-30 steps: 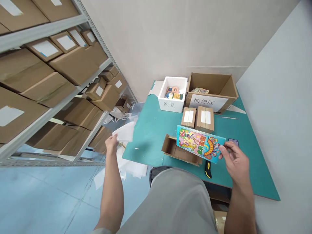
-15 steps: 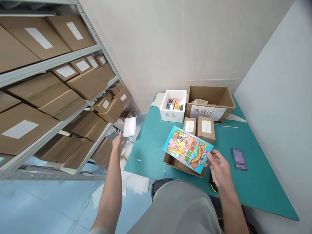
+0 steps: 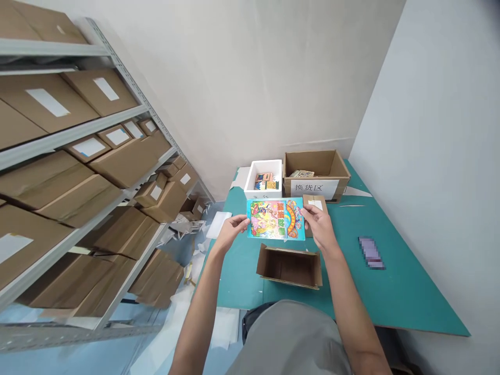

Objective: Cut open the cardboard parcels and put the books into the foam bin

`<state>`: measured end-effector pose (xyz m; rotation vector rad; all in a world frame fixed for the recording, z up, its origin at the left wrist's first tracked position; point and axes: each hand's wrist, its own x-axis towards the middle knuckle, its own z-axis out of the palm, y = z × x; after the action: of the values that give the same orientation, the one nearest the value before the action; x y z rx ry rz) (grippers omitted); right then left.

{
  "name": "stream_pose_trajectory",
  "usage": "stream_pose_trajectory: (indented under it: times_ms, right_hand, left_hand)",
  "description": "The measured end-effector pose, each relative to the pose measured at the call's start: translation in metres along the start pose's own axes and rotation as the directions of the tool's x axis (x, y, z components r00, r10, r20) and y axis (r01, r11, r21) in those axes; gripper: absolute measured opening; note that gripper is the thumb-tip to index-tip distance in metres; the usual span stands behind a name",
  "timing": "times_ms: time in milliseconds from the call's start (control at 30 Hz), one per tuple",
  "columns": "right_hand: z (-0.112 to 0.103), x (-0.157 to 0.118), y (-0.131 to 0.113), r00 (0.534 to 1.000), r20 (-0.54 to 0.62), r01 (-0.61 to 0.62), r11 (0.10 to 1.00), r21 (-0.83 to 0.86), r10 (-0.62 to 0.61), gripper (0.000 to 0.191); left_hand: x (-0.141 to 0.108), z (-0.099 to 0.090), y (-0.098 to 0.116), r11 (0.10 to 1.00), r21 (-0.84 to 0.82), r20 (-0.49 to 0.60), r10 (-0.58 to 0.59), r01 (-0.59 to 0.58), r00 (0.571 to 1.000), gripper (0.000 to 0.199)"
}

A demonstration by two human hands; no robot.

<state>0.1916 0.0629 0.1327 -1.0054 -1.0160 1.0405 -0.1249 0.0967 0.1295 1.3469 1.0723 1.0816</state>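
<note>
A colourful picture book point(image 3: 275, 220) with a blue border is held up between my two hands above the green table. My left hand point(image 3: 233, 228) pinches its left edge, and my right hand point(image 3: 317, 225) grips the right edge. Below the book an open cardboard box point(image 3: 289, 266) sits near the table's front edge, with nothing seen inside. Just behind my right hand stands a small closed carton point(image 3: 314, 202) with a white label, partly hidden by the hand and the book.
White foam box point(image 3: 263, 166) and larger labelled carton point(image 3: 341, 179), both holding booklets, stand at the back of the green table point(image 3: 406, 281). A blurred purple item point(image 3: 371, 253) lies right. A white packet point(image 3: 219, 225) is at the left edge. Shelves of cartons point(image 3: 50, 101) fill the left.
My left hand has let go of the white packet, moved right and taken the book's left edge. The book has moved back and turned level, uncovering the open box. The view has shifted.
</note>
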Motion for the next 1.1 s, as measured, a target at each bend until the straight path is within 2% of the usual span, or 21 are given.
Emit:
stream_pose_trajectory:
  times_ms: [67,167,267,367,433,500,600,667,700,767,800,833,867,900,967,1000,1033,1100]
  right_hand:
    - [0.007,0.018,-0.005,0.998,0.044,0.054,0.998,-0.041,-0.052,0.051]
    - [0.016,0.036,-0.013,0.989,0.090,0.121,0.989,-0.084,-0.113,0.056]
    - [0.027,0.038,-0.017,0.971,-0.013,0.230,0.953,-0.197,-0.238,0.053]
    - [0.045,0.024,-0.015,0.933,-0.126,0.295,0.917,-0.268,-0.337,0.045]
    - [0.059,0.012,-0.013,0.950,-0.068,0.285,0.937,-0.202,-0.304,0.043]
    - [0.074,0.002,-0.014,0.970,0.053,0.243,0.966,-0.093,-0.239,0.044]
    - [0.086,-0.006,-0.022,0.976,0.128,0.165,0.983,0.080,-0.174,0.054]
    - [0.087,-0.007,-0.027,0.982,0.105,0.137,0.976,0.167,-0.156,0.057]
    - [0.086,-0.006,-0.029,0.985,0.077,0.139,0.972,0.192,-0.156,0.057]
    - [0.081,-0.003,-0.028,0.987,-0.006,0.159,0.964,0.215,-0.161,0.055]
    - [0.077,-0.001,-0.027,0.986,-0.049,0.167,0.960,0.225,-0.160,0.055]
    - [0.074,0.001,-0.025,0.985,-0.077,0.166,0.958,0.236,-0.152,0.057]
    - [0.071,0.002,-0.023,0.986,-0.086,0.158,0.956,0.248,-0.141,0.059]
    - [0.068,0.004,-0.021,0.988,-0.077,0.147,0.955,0.257,-0.131,0.060]
    - [0.063,0.006,-0.019,0.992,-0.017,0.125,0.958,0.258,-0.125,0.062]
    - [0.061,0.007,-0.018,0.992,0.018,0.116,0.961,0.253,-0.125,0.062]
    - [0.060,0.007,-0.018,0.991,0.055,0.106,0.964,0.245,-0.124,0.062]
    - [0.057,0.008,-0.016,0.984,0.141,0.075,0.973,0.217,-0.107,0.061]
  left_hand:
    - [0.000,0.005,0.013,0.996,0.093,0.000,0.017,-0.017,1.000,0.043]
    - [-0.004,0.012,0.022,0.994,0.095,-0.036,0.050,-0.046,0.998,0.043]
    - [-0.010,0.024,0.022,0.995,0.052,-0.174,0.098,-0.091,0.980,0.045]
    - [-0.014,0.043,0.021,0.986,0.002,-0.348,0.155,-0.164,0.925,0.045]
    - [-0.016,0.057,0.021,0.973,0.016,-0.433,0.213,-0.229,0.876,0.043]
    - [-0.018,0.071,0.022,0.949,0.099,-0.473,0.309,-0.299,0.825,0.040]
    - [-0.024,0.086,0.020,0.843,0.348,-0.447,0.534,-0.410,0.718,0.028]
    - [-0.027,0.091,0.016,0.700,0.536,-0.339,0.690,-0.471,0.640,0.014]
    - [-0.028,0.092,0.014,0.622,0.606,-0.267,0.747,-0.496,0.609,0.014]
    - [-0.030,0.093,0.011,0.511,0.673,-0.146,0.800,-0.535,0.582,0.023]
    - [-0.030,0.093,0.009,0.505,0.673,-0.132,0.800,-0.540,0.585,0.025]
    - [-0.030,0.092,0.009,0.539,0.652,-0.164,0.787,-0.533,0.595,0.025]
    - [-0.030,0.091,0.009,0.613,0.599,-0.234,0.750,-0.515,0.619,0.026]
    - [-0.029,0.090,0.010,0.710,0.509,-0.325,0.683,-0.487,0.654,0.030]
    - [-0.027,0.086,0.014,0.886,0.242,-0.451,0.464,-0.396,0.763,0.043]
    - [-0.026,0.083,0.016,0.935,0.109,-0.440,0.349,-0.337,0.827,0.049]
    - [-0.024,0.079,0.017,0.962,0.008,-0.385,0.254,-0.272,0.887,0.051]
    - [-0.018,0.072,0.016,0.985,-0.081,-0.234,0.128,-0.151,0.964,0.050]
